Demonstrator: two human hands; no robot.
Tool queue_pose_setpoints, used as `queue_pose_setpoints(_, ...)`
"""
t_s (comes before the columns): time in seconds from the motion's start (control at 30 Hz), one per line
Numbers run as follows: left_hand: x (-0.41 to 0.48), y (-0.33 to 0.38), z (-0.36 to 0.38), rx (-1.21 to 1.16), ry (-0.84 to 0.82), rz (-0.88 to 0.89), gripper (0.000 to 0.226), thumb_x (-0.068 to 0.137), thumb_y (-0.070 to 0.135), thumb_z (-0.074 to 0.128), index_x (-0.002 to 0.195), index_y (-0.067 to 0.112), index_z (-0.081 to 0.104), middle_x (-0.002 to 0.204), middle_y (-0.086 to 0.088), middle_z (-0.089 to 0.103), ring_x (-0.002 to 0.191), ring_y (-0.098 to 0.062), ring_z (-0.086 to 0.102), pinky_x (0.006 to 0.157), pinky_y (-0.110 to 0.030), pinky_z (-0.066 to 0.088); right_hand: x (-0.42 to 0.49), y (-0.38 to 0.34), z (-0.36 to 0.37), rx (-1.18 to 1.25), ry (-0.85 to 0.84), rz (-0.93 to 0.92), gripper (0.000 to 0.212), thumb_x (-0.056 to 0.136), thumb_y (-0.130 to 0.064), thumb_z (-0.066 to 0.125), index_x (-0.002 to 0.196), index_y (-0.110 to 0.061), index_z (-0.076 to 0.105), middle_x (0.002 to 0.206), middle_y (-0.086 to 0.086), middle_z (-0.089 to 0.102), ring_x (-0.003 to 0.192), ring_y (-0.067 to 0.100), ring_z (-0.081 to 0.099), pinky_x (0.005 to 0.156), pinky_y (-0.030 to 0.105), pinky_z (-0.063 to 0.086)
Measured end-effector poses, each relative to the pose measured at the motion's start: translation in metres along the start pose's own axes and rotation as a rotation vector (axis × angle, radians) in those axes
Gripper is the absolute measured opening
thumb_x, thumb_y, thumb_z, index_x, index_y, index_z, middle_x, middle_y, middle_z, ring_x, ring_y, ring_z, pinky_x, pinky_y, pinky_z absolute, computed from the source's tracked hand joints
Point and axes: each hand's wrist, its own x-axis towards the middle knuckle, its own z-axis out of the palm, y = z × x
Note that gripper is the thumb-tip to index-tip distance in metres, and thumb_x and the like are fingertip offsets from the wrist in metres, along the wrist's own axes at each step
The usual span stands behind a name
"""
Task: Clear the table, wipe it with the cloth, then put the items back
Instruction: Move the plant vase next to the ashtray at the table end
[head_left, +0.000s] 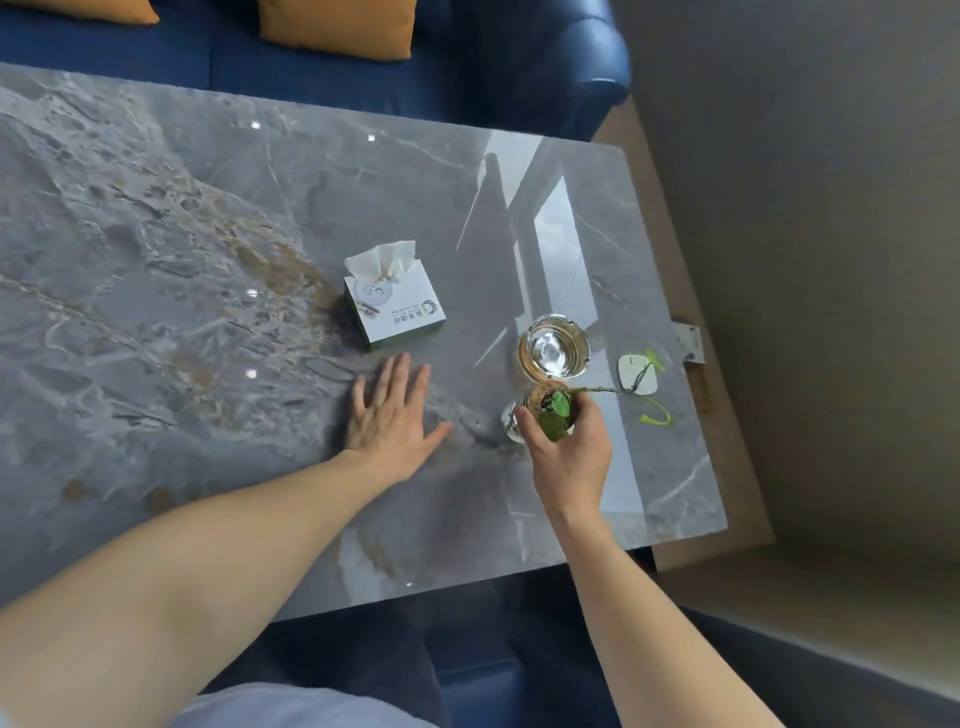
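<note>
The grey marble table (182, 249) fills most of the view. My right hand (569, 457) is shut around a small glass plant pot (545, 410) with green leaves and a trailing stem, standing on the table's right part. Just beyond it sits a clear glass ashtray (555, 345). A white tissue box (395, 304) with a tissue sticking up stands near the middle. My left hand (392, 415) lies flat on the tabletop with fingers spread, just in front of the tissue box. No cloth is in view.
A blue sofa (467, 67) with orange cushions (337, 26) runs along the table's far side. The floor (831, 260) lies to the right of the table. The near table edge is close to my body.
</note>
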Motion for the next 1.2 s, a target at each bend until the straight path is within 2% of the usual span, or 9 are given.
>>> queue_pose_setpoints(0.13, 0.007, 0.016, 0.015, 0.105, -0.006, -0.060, 0.089, 0.090, 0.075, 0.021, 0.159, 0.025, -0.005, 0.169, -0.005, -0.010, 0.154, -0.026, -0.016, 0.119, -0.062, -0.007, 0.021, 0.024, -0.015, 0.006, 0.006, 0.022, 0.047, 0.077, -0.055, 0.079, 0.108, -0.025, 0.060, 0.099, -0.008, 0.066, 0.090, 0.012, 0.062, 0.080, 0.036, 0.054)
queue_pose_setpoints(0.33, 0.008, 0.016, 0.026, 0.188, 0.065, -0.059, 0.091, 0.088, 0.077, 0.010, 0.159, 0.023, -0.007, 0.169, -0.008, -0.007, 0.155, -0.028, -0.011, 0.119, -0.064, -0.002, 0.044, 0.042, -0.026, 0.026, 0.002, 0.010, 0.040, 0.079, -0.048, 0.081, 0.102, -0.027, 0.056, 0.096, -0.009, 0.062, 0.088, 0.011, 0.059, 0.078, 0.030, 0.051)
queue_pose_setpoints(0.57, 0.008, 0.017, 0.028, 0.213, 0.092, -0.066, 0.091, 0.088, 0.076, 0.014, 0.160, 0.022, 0.000, 0.169, -0.009, 0.000, 0.155, -0.028, -0.005, 0.119, -0.064, -0.001, 0.057, 0.048, -0.029, 0.042, -0.032, 0.016, 0.041, 0.079, -0.047, 0.082, 0.104, -0.032, 0.052, 0.098, -0.011, 0.061, 0.088, 0.006, 0.056, 0.075, 0.018, 0.043)
queue_pose_setpoints(0.7, 0.008, 0.018, 0.028, 0.217, 0.090, -0.066, 0.091, 0.089, 0.076, 0.015, 0.160, 0.022, 0.000, 0.169, -0.009, 0.000, 0.155, -0.028, -0.005, 0.119, -0.063, -0.002, 0.059, 0.051, -0.027, 0.043, -0.025, 0.015, 0.045, 0.079, -0.049, 0.082, 0.108, -0.027, 0.056, 0.100, -0.008, 0.062, 0.091, 0.011, 0.057, 0.079, 0.025, 0.047)
queue_pose_setpoints(0.83, 0.009, 0.019, 0.027, 0.224, 0.077, -0.073, 0.091, 0.089, 0.076, 0.015, 0.160, 0.022, -0.003, 0.169, -0.009, -0.002, 0.155, -0.028, -0.007, 0.119, -0.063, -0.001, 0.059, 0.052, -0.026, 0.039, -0.021, 0.026, 0.052, 0.078, -0.050, 0.083, 0.115, -0.024, 0.056, 0.105, -0.008, 0.061, 0.095, 0.011, 0.057, 0.080, 0.024, 0.045)
queue_pose_setpoints(1.0, 0.009, 0.018, 0.025, 0.226, 0.031, -0.075, 0.091, 0.088, 0.077, 0.011, 0.158, 0.023, -0.012, 0.169, -0.008, -0.011, 0.154, -0.028, -0.014, 0.119, -0.064, -0.003, 0.054, 0.047, -0.028, 0.017, -0.039, 0.044, 0.053, 0.078, -0.053, 0.082, 0.111, -0.035, 0.046, 0.109, -0.011, 0.058, 0.097, 0.005, 0.052, 0.079, 0.023, 0.040)
queue_pose_setpoints(1.07, 0.010, 0.019, 0.023, 0.220, 0.007, -0.072, 0.091, 0.089, 0.077, 0.011, 0.158, 0.023, -0.015, 0.168, -0.008, -0.015, 0.153, -0.028, -0.018, 0.119, -0.064, -0.005, 0.050, 0.046, -0.029, 0.010, -0.042, 0.062, 0.057, 0.077, -0.055, 0.082, 0.118, -0.034, 0.048, 0.115, -0.012, 0.056, 0.102, 0.002, 0.050, 0.082, 0.023, 0.039)
queue_pose_setpoints(1.13, 0.010, 0.018, 0.021, 0.206, -0.015, -0.068, 0.091, 0.089, 0.077, 0.011, 0.157, 0.023, -0.017, 0.167, -0.008, -0.018, 0.153, -0.028, -0.021, 0.119, -0.064, -0.007, 0.043, 0.046, -0.029, 0.012, -0.033, 0.086, 0.074, 0.077, -0.058, 0.081, 0.135, -0.026, 0.049, 0.125, -0.012, 0.055, 0.112, 0.002, 0.050, 0.088, 0.024, 0.040)
queue_pose_setpoints(1.2, 0.009, 0.017, 0.018, 0.163, -0.030, -0.062, 0.091, 0.090, 0.077, 0.015, 0.157, 0.025, -0.016, 0.167, -0.006, -0.019, 0.152, -0.027, -0.022, 0.118, -0.063, -0.011, 0.031, 0.048, -0.027, 0.014, -0.012, 0.105, 0.082, 0.077, -0.059, 0.081, 0.142, -0.026, 0.045, 0.132, -0.010, 0.054, 0.120, 0.005, 0.051, 0.091, 0.025, 0.041)
